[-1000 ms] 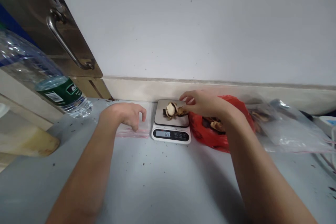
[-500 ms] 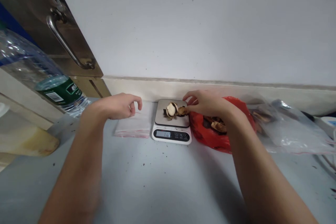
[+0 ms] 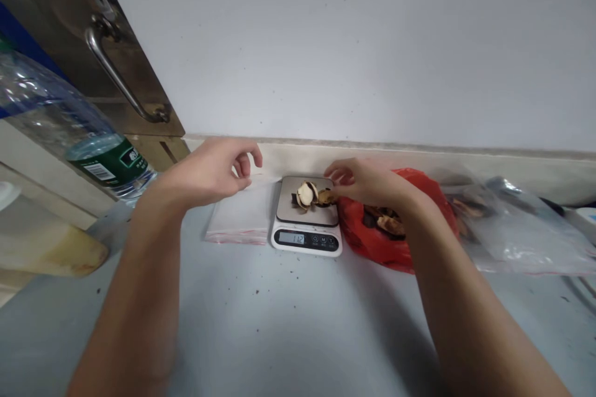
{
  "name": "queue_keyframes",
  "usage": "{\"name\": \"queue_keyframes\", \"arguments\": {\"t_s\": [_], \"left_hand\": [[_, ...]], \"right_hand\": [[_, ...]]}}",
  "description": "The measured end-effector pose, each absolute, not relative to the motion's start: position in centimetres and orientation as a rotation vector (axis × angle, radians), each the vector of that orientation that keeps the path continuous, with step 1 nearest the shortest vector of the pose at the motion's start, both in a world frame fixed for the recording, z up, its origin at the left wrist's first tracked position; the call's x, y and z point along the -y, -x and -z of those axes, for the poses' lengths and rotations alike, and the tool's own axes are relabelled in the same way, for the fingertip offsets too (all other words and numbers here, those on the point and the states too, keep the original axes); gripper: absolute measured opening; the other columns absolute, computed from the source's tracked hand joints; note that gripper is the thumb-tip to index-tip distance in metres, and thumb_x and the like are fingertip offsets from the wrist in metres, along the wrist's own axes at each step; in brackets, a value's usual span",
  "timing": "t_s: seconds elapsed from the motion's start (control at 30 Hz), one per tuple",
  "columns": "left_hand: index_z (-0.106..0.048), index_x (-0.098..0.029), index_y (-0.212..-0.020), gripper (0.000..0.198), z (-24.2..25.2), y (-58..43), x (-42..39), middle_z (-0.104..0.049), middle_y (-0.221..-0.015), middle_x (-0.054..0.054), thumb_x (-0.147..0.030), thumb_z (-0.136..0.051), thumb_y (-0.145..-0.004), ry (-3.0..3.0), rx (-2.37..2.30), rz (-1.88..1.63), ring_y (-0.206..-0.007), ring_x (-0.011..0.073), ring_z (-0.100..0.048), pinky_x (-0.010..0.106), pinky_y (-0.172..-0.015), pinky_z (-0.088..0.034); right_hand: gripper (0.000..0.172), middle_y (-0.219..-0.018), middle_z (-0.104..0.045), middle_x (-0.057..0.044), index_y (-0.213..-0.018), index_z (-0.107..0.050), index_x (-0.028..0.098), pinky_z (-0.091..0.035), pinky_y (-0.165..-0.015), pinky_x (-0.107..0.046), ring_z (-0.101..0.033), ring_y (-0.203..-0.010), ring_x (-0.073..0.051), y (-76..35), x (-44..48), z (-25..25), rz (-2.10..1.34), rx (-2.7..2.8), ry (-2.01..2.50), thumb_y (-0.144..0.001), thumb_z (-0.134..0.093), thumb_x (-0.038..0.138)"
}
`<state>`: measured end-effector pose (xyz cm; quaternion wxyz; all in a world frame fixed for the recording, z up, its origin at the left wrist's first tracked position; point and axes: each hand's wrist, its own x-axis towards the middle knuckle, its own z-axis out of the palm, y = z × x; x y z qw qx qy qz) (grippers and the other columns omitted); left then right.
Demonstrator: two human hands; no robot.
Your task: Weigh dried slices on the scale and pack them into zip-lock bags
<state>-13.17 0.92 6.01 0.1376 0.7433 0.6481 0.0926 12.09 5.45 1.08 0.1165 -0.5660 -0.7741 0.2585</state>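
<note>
White square scale with a shiny metal top (image 3: 285,212): one, on the grey counter (image 3: 279,347), in front of me.
Dried brown and cream pieces (image 3: 307,196): at least two, on the scale's top.
Round red plastic bag (image 3: 379,254): one, just right of the scale, with more dried pieces inside, too many to count.
Flat clear plastic bags with pink edges (image 3: 242,217): left of the scale; I can't count them.
My left hand (image 3: 212,170): fingers bent and a bit apart, nothing in them, above the flat bags.
My right hand (image 3: 370,183): fingers bent by the brown piece; I can't tell if they pinch it.
Scale writing: looks like 11.2; buttons say M and T.
Big clear bottle (image 3: 88,146): one, green label, words too small.
</note>
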Motion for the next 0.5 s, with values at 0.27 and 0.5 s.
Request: {"name": "queue_keyframes", "arguments": {"t_s": [0.27,0.5], "left_hand": [[-0.059,-0.024,-0.095,0.023,-6.3,11.3,-0.2,-0.071,-0.087,0.001,-0.034,-0.064,-0.074,-2.202,-1.847,-0.614,-0.08,0.0202,-0.068,0.03,-0.068,-0.05],[-0.058,-0.027,-0.131,0.066,-5.9,11.5,0.0,-0.062,-0.141,0.006,-0.057,-0.074,-0.074,-2.391,-1.526,-0.668,-0.126,0.0304,-0.06,0.037,-0.099,-0.052]], "right_hand": [[0.023,-0.083,-0.066,0.0,-0.109,-0.068,0.022,-0.049,-0.07,-0.025,-0.065,-0.076,-0.015,-9.4,-3.1,-2.6,-1.1,2.314,0.976,-0.104,-0.047,0.031],[0.039,-0.052,-0.061,0.0,-0.06,-0.058,0.019,-0.041,-0.058,-0.027,-0.054,-0.051,-0.013,-8.0,-3.0,-2.2,-0.782,2.087,1.229,-0.092,-0.068,0.039]]}}
